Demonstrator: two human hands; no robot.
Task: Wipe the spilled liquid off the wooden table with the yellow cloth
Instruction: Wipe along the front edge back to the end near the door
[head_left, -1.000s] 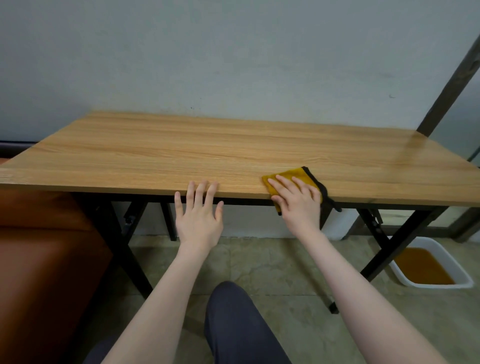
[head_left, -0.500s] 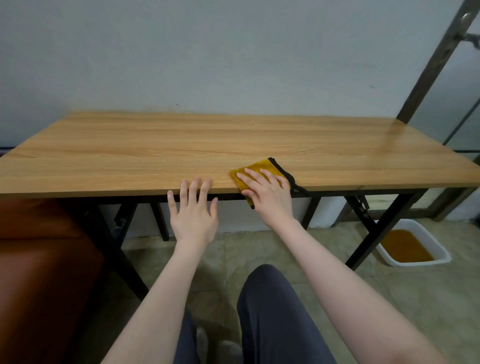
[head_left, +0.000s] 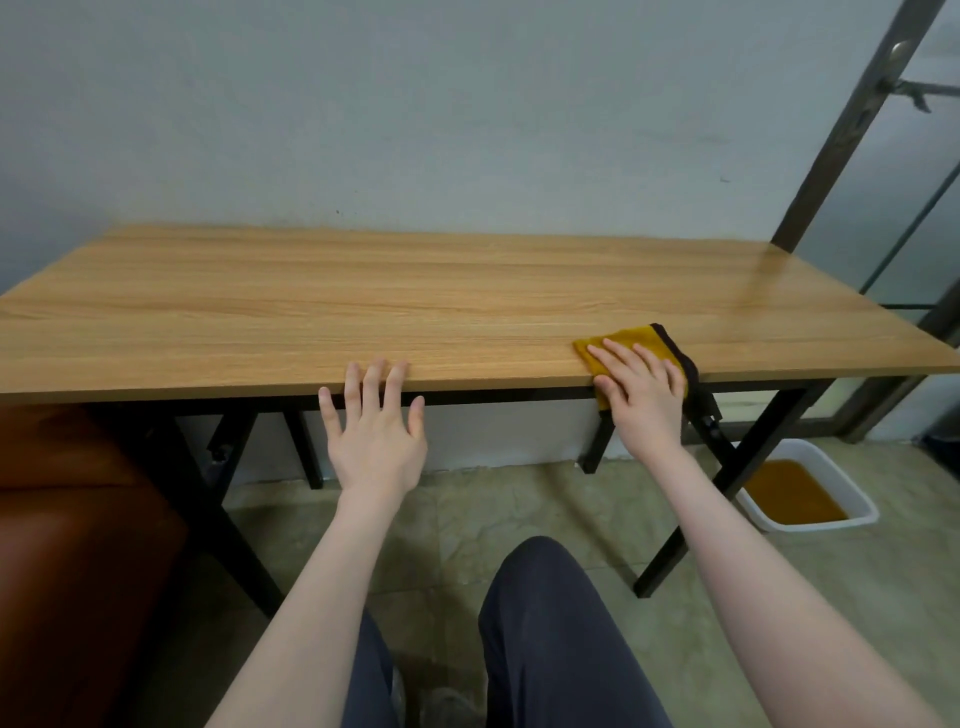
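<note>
With the right hand (head_left: 644, 400) pressing flat fingers on the cloth (head_left: 631, 343) at the bench's (head_left: 363, 301) near edge, left hand (head_left: 376, 431) spread, sweep with firm, even pressure

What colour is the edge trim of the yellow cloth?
Black, or very dark, along the right edge of the yellow cloth on the wooden table; head view.

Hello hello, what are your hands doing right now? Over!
Right hand flat on folded yellow cloth at near edge of long wooden table. Left hand open, fingertips at table edge. Nothing in the way.
</note>
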